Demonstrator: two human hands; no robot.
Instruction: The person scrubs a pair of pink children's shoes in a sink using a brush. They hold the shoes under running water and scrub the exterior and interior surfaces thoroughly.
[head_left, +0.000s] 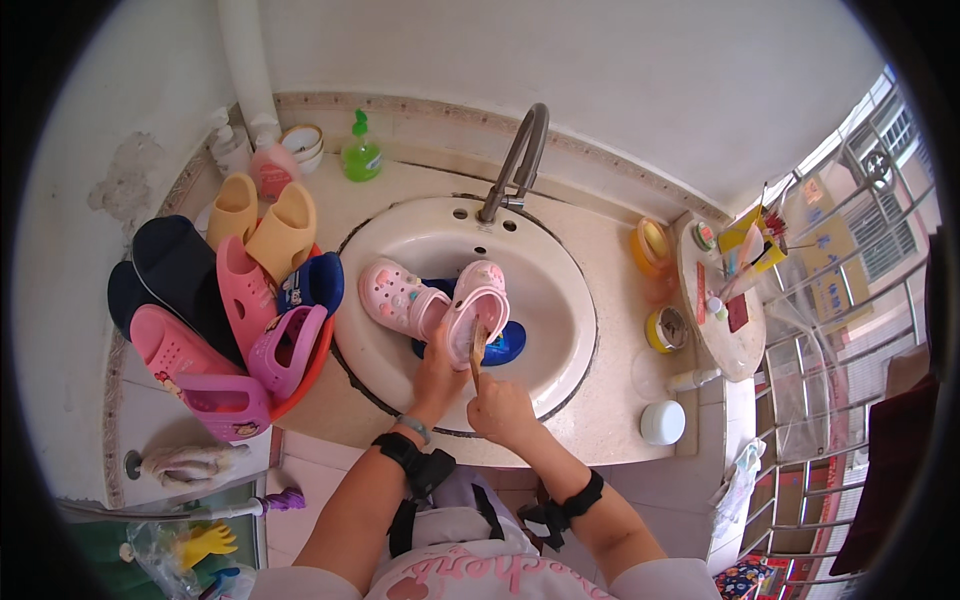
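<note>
My left hand [437, 372] gripped the pale pink rubber clog [478, 303] — steadying it; right hand [500, 408], at five o'clock, clasped the wooden-handled brush [476, 350].

Pink clog [480, 300]: matt rubbery plastic. Sink [560, 290]: glossy white ceramic. Faucet [520, 160]: brushed metal.

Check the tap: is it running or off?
Looks off: no stream shows below the tap spout, above the clogs in the sink.
</note>
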